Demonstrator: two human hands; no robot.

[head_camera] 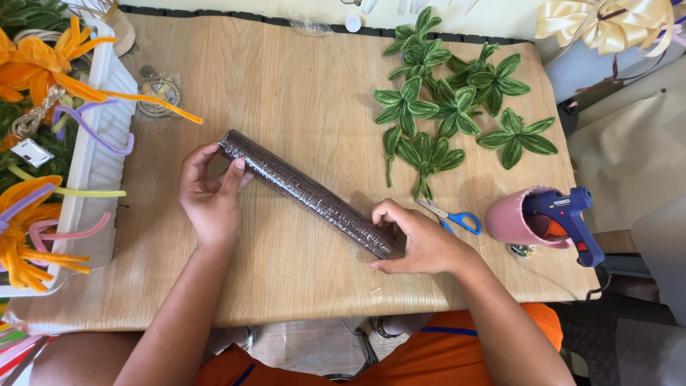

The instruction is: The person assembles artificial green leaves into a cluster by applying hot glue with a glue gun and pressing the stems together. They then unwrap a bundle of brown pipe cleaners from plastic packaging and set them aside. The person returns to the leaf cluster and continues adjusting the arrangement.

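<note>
From the head camera, one dark brown roll (307,193) wrapped in clear film lies slanted on the table (286,86). The left hand (211,196) grasps its upper end, fingers curled over the top. The right hand (418,239) clasps its lower end, thumb under and fingers across the tip. Both hands are closed on the roll, which rests on the wood between them.

Just beyond the right hand lies one pair of scissors (451,216) with blue handles. Farther out on that side, one pink cup (511,218) lies tipped, and one blue glue gun (568,218) sits with its nose in the cup's mouth. Above the right hand, well apart from the roll, about nine green fuzzy leaf sprigs (457,100) are spread flat.

Beyond the left hand stands one white tray (100,143), holding orange flowers (39,64) and loose purple, pink and yellow fuzzy stems. A small clear packet (158,93) lies beside it.

The table is pale wood with a dark edge strip at the far side. One cream ribbon bow (607,25) sits off the far right corner.
</note>
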